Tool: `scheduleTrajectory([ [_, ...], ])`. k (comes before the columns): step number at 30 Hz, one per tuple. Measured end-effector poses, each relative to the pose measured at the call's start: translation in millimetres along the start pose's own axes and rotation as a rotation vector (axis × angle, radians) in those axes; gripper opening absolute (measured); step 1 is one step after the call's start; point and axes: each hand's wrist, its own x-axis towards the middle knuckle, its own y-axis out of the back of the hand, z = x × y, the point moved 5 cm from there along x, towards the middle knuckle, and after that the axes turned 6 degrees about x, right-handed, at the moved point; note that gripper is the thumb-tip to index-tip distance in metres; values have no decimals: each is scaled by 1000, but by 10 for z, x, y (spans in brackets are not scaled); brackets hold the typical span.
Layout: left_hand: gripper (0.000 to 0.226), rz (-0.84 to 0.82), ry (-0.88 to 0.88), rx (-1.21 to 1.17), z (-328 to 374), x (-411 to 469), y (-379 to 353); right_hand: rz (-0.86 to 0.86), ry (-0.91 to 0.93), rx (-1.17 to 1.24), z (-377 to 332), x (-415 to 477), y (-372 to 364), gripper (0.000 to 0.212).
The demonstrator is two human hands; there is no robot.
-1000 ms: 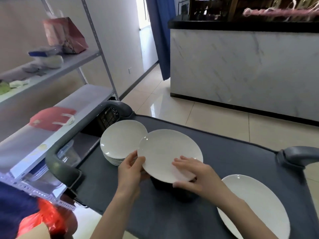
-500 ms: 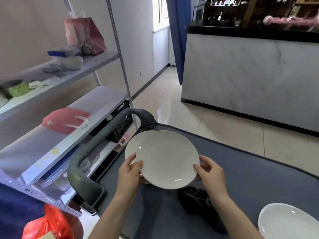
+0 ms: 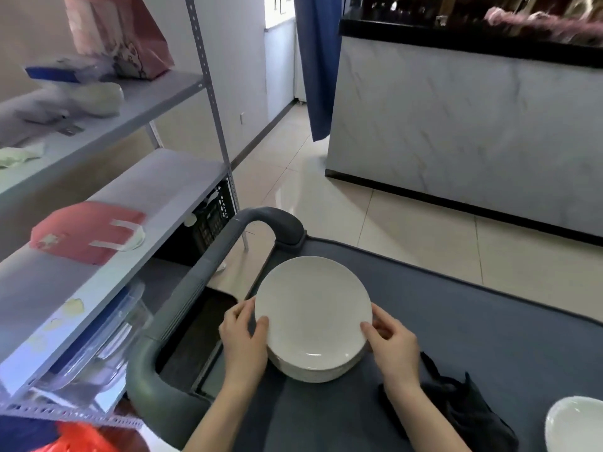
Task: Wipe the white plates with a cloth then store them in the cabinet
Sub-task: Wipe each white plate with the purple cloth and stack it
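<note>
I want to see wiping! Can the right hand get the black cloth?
Probably yes: the black cloth lies free beside the right hand, though that hand grips the plate.

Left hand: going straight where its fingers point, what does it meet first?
The left hand grips the top plate at its left rim, so the plate first. Sliding past it, likely the grey cart handle at the far corner; depth unclear.
</note>
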Motion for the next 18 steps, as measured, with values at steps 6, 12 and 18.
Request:
scheduleTrajectory([
  [6,40,-28,0,-24,-54,11,-10,60,23,-47,-9,-32,-24,36],
  [12,38,-26,-64,-1,-13,-34,-10,95,61,-117,-7,-89,-4,37],
  [18,45,-21,-54,89,-12,-11,-5,45,32,-93,10,-63,1,33],
])
